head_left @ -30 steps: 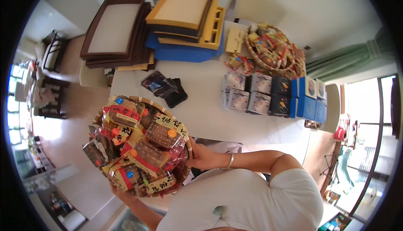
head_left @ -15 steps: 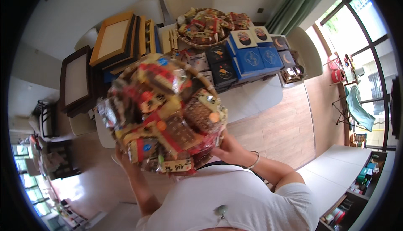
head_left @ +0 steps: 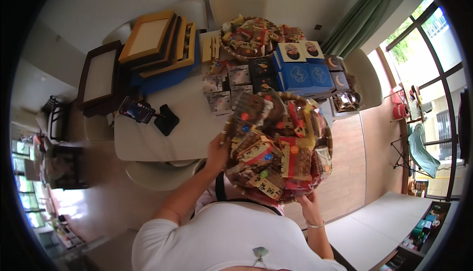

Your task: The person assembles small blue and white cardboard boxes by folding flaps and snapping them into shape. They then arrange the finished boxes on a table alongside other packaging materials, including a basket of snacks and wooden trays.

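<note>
Before the table point(head_left: 148, 145), the woven basket point(head_left: 328, 133) has been swung from the body's left to its right; carrying is judged unfinished, with wrapped packets point(head_left: 295, 157) retained. Its side is gripped by the left hand point(head_left: 217, 153), its lower edge by the right hand point(head_left: 309, 206).

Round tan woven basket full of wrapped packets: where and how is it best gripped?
Likely best by the rim of the round tan woven basket, one hand at the left, the other opposite, coming in from outside and below. The curved rim offers an edge; heaped plastic-wrapped brown packets cover the middle. The left hand holds the left edge, the right hand the lower right.
</note>
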### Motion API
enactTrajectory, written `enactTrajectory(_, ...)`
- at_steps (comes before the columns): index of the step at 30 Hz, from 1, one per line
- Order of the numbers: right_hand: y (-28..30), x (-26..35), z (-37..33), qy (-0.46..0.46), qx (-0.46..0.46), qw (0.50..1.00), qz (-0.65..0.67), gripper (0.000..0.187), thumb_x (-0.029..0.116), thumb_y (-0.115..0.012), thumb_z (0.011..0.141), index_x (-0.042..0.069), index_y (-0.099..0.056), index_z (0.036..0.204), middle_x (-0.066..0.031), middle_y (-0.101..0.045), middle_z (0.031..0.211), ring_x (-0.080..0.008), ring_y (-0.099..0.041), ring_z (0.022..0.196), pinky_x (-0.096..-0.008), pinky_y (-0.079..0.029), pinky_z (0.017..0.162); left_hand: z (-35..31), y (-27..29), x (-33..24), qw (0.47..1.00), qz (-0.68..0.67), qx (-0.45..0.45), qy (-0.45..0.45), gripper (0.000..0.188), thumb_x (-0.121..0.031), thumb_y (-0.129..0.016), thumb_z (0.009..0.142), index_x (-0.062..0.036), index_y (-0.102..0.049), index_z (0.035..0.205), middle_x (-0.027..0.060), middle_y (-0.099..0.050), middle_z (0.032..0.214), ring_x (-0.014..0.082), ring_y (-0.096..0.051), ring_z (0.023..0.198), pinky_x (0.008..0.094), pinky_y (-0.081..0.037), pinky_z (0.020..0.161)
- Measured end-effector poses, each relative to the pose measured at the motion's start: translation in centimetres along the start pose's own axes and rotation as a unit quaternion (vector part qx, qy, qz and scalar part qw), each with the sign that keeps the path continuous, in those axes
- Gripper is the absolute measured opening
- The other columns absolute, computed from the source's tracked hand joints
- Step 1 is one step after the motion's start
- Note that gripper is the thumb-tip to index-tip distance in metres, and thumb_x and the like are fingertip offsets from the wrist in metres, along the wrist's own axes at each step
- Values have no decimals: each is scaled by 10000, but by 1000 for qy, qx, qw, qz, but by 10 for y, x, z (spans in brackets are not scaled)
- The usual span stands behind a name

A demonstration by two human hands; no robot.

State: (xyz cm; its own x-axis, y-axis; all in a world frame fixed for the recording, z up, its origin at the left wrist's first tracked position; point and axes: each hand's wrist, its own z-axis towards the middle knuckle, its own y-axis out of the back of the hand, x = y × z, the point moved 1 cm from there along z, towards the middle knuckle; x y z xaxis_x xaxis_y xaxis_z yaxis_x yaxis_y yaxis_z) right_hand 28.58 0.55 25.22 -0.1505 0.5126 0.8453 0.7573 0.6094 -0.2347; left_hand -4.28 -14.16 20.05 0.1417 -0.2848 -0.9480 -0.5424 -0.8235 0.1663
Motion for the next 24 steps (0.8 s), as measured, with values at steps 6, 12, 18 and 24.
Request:
enactTrajectory(6,2,-35,1,-19,-18,1000,-10,235,2,-597,886,50,-559,1113,8,-634,951,-75,-565,782,-238,-453,675,-18,8,27,999,-11,1,47,238,-118,-535,997,3,-606,1190,42,-655,881,99,-541,780,285,-460,707)
enactTrajectory(12,-19,-100,26,-74,16,997,-34,313,15,-602,915,58,-511,1211,-5,-632,1045,-86,-590,876,-253,-490,742,-25,52,109,998,38,-55,8,255,-108,-545,989,-1,-592,1215,69,-664,920,105,-548,801,282,-458,714)
enactTrajectory(18,-50,-180,66,-107,85,990,-19,412,12,-580,939,66,-436,1321,-36,-628,1159,-128,-625,998,-296,-536,838,-33,111,167,988,77,-124,58,255,-121,-588,955,-1,-616,1178,188,-708,925,274,-687,829,353,-498,702)
enactTrajectory(24,-77,-209,91,-173,110,978,33,382,-40,-562,907,65,-476,1264,-49,-648,1108,-148,-654,945,-294,-563,792,-37,147,178,983,94,-153,34,297,-197,-619,932,-22,-625,1171,222,-688,922,380,-678,837,415,-502,705)
